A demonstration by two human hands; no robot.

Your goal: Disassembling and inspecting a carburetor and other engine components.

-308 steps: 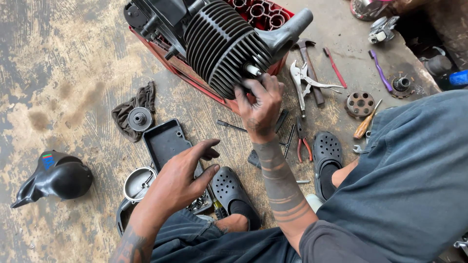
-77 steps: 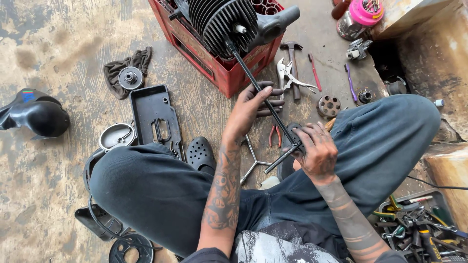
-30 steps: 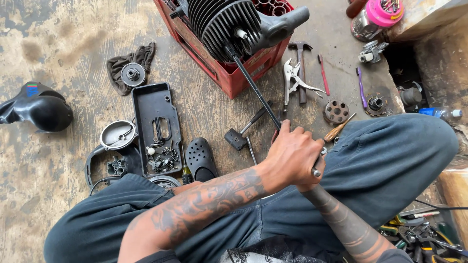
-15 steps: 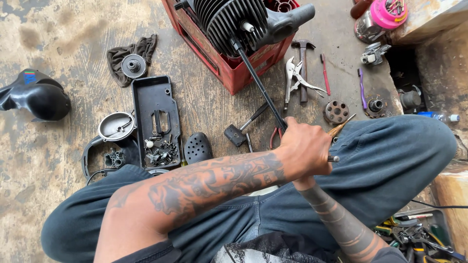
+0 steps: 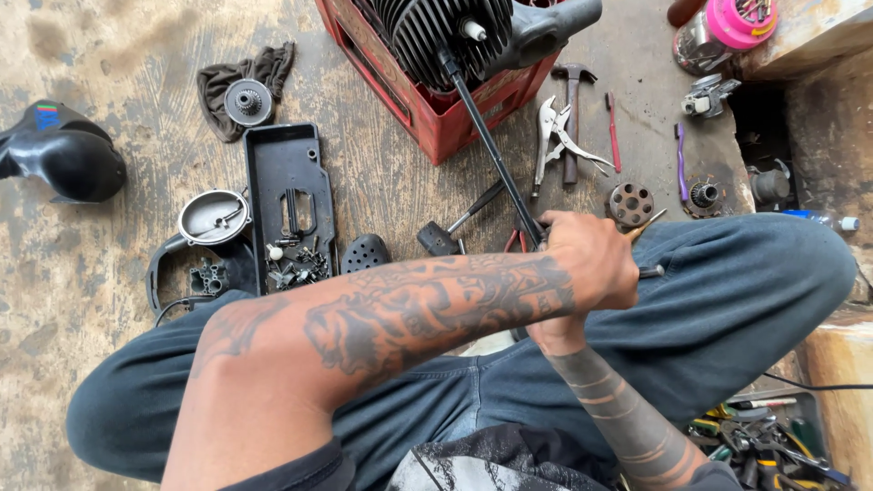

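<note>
A black finned engine (image 5: 446,27) rests on a red crate (image 5: 427,123). A long black T-handle wrench (image 5: 491,150) runs from the engine's end down to my lap. My left hand (image 5: 591,259), on a tattooed forearm that crosses my knees, is closed over the wrench's handle, and one bar end pokes out to its right. My right hand (image 5: 555,329) lies almost wholly under the left at the same handle, so only its wrist and banded forearm show.
On the concrete floor lie a black cover tray with loose screws (image 5: 291,200), a round metal cover (image 5: 214,216), a rag with a gear (image 5: 245,91), locking pliers (image 5: 555,136), a hammer (image 5: 571,109), a drilled disc (image 5: 630,204) and a sandal (image 5: 366,253). Hand tools (image 5: 773,441) are piled at the lower right.
My left hand has gone from the wrench's shaft to its handle, on top of my right hand. In the last half second both hands have stayed there, shifted slightly.
</note>
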